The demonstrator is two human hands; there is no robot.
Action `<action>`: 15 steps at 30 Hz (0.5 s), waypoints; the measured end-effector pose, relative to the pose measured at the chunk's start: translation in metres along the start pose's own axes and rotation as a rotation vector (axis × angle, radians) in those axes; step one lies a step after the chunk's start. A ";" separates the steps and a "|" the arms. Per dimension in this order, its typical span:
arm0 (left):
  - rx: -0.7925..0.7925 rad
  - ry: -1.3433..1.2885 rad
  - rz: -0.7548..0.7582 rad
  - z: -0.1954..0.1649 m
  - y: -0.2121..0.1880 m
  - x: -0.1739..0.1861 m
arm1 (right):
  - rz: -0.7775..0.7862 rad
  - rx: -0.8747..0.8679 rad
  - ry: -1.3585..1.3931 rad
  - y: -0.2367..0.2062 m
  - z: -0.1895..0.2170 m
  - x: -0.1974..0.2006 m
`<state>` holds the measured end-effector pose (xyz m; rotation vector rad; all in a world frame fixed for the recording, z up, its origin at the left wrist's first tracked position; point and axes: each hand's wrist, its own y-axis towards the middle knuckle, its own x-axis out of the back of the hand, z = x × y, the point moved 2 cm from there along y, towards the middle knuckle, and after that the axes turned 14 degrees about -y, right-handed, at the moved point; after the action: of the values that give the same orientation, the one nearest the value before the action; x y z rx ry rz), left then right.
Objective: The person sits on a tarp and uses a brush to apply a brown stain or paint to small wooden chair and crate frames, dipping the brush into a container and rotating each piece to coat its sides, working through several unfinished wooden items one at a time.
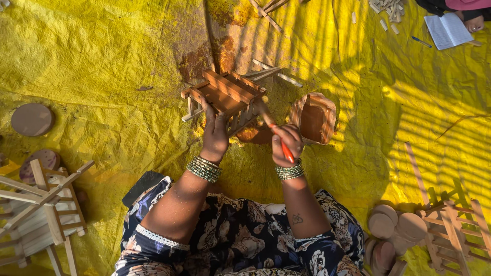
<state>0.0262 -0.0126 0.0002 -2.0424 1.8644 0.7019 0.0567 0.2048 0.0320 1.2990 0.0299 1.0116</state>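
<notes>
My left hand point(215, 134) grips a small wooden slatted cart-like model point(225, 94), partly coated in reddish-brown paint, and holds it up over the yellow tarp point(102, 61). My right hand point(287, 143) is closed around a paintbrush with a red handle point(287, 152); its tip reaches the right side of the model. Just right of the brush sits a cut-open container of brown paint point(314, 118). Both wrists wear green bangles.
Unpainted wooden models stand at the lower left point(43, 204) and lower right point(452, 230). Round wooden discs lie at the left point(31, 119) and lower right point(391, 225). Loose sticks point(271, 71) lie behind the model. Another person's hand point(474, 23) rests by an open notebook point(447, 30).
</notes>
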 end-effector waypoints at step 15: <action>0.301 -0.409 -0.141 0.002 0.003 -0.003 | 0.102 0.000 -0.062 0.013 0.014 0.014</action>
<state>0.0229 -0.0096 0.0008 -1.6722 1.4777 0.6910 0.0646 0.2012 0.0544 1.3424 -0.0843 1.0573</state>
